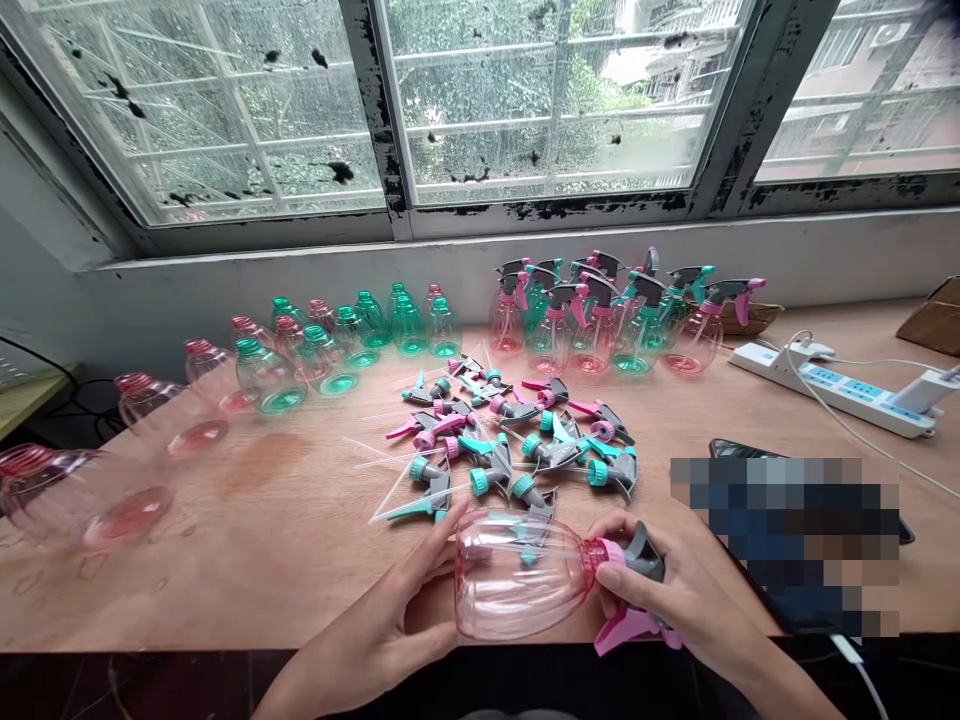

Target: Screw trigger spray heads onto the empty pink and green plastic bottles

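A clear pink spray bottle (514,585) lies on its side at the table's near edge, between both hands. My left hand (397,610) cups its base, fingers curled round it. My right hand (660,585) grips the grey and pink trigger head (637,590) sitting on the bottle's neck. Just beyond lies a pile of loose trigger heads (502,440) in pink, teal and grey, with thin clear tubes sticking out.
Empty pink and green bottles (330,345) stand along the left and back of the wooden table (300,540). Finished bottles with triggers (600,315) cluster at the back right. A white power strip (840,385) and a phone with a cable lie right.
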The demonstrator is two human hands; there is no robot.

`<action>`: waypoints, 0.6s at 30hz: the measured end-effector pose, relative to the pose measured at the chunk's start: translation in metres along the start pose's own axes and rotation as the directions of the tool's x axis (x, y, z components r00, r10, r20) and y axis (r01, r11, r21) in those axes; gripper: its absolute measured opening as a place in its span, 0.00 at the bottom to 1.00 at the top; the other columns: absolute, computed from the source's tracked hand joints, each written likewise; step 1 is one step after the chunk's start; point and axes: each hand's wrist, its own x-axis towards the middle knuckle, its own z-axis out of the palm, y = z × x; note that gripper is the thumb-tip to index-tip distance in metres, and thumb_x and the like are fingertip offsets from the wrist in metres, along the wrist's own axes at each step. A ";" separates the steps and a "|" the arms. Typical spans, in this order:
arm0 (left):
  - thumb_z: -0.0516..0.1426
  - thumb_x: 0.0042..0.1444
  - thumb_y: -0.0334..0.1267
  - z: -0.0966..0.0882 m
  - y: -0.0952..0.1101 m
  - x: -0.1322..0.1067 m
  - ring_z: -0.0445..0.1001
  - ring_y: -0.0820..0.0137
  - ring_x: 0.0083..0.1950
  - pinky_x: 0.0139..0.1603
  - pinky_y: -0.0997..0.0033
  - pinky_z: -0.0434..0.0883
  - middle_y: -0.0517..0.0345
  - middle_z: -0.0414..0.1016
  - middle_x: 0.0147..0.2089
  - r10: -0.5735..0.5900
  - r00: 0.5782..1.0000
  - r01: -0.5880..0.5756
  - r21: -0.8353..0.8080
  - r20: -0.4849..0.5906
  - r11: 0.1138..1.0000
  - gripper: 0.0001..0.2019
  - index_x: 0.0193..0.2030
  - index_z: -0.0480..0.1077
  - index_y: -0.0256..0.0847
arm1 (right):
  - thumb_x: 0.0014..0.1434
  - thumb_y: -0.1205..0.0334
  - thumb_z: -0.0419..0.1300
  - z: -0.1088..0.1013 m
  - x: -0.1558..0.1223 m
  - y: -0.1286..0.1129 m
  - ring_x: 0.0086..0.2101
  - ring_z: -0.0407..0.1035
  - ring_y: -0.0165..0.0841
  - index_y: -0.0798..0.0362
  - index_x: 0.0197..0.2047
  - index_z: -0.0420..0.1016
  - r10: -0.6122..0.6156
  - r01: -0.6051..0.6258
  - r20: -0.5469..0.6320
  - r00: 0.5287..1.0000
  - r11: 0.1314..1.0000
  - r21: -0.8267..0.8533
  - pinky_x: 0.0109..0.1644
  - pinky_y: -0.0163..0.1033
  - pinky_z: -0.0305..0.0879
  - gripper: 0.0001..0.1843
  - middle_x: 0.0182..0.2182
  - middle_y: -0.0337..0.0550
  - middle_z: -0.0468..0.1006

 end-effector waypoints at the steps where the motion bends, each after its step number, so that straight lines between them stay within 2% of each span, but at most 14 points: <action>1: 0.57 0.70 0.45 0.000 -0.001 0.000 0.48 0.55 0.81 0.79 0.48 0.49 0.62 0.38 0.83 0.003 1.000 -0.003 0.001 -0.001 1.000 0.39 0.78 0.38 0.64 | 0.57 0.48 0.74 0.000 0.000 -0.001 0.25 0.74 0.33 0.53 0.42 0.75 0.002 -0.002 0.003 1.000 1.000 0.002 0.28 0.34 0.71 0.20 0.23 0.37 0.82; 4: 0.61 0.67 0.46 0.001 -0.002 0.000 0.45 0.53 0.81 0.79 0.47 0.49 0.61 0.37 0.83 -0.009 1.000 0.009 0.005 -0.011 1.000 0.43 0.78 0.38 0.63 | 0.57 0.48 0.74 0.000 -0.001 -0.003 0.25 0.73 0.32 0.53 0.42 0.75 0.019 -0.019 0.016 1.000 1.000 -0.008 0.28 0.32 0.69 0.21 0.23 0.37 0.81; 8: 0.66 0.59 0.52 -0.001 0.003 0.002 0.44 0.48 0.81 0.79 0.44 0.48 0.59 0.41 0.82 -0.033 0.999 0.033 -0.019 0.001 0.999 0.47 0.78 0.43 0.60 | 0.57 0.47 0.73 0.000 0.000 -0.003 0.24 0.72 0.31 0.53 0.42 0.75 0.010 -0.009 0.036 0.999 0.999 -0.045 0.27 0.31 0.64 0.21 0.23 0.36 0.79; 12: 0.65 0.61 0.50 -0.002 0.005 0.001 0.46 0.49 0.81 0.79 0.46 0.50 0.59 0.41 0.83 -0.029 0.999 0.029 -0.013 0.021 0.999 0.45 0.78 0.43 0.60 | 0.58 0.47 0.73 -0.001 0.000 -0.001 0.25 0.72 0.32 0.53 0.42 0.74 0.008 -0.006 0.043 0.999 0.999 -0.041 0.28 0.33 0.65 0.21 0.23 0.36 0.79; 16: 0.60 0.68 0.44 0.000 0.001 -0.001 0.43 0.53 0.81 0.79 0.45 0.45 0.62 0.38 0.83 -0.005 1.000 0.004 0.051 0.003 0.999 0.42 0.78 0.36 0.64 | 0.59 0.46 0.72 -0.001 0.001 -0.001 0.24 0.71 0.32 0.54 0.43 0.74 0.004 -0.001 0.043 0.999 0.998 -0.061 0.27 0.33 0.63 0.21 0.23 0.37 0.79; 18: 0.59 0.68 0.44 0.000 0.000 -0.001 0.42 0.53 0.82 0.79 0.44 0.44 0.61 0.39 0.83 -0.003 1.000 0.003 0.065 -0.005 0.998 0.42 0.79 0.37 0.63 | 0.58 0.46 0.72 0.000 0.000 -0.002 0.24 0.70 0.32 0.54 0.43 0.74 0.003 0.000 0.038 0.999 0.997 -0.071 0.27 0.33 0.62 0.22 0.23 0.36 0.79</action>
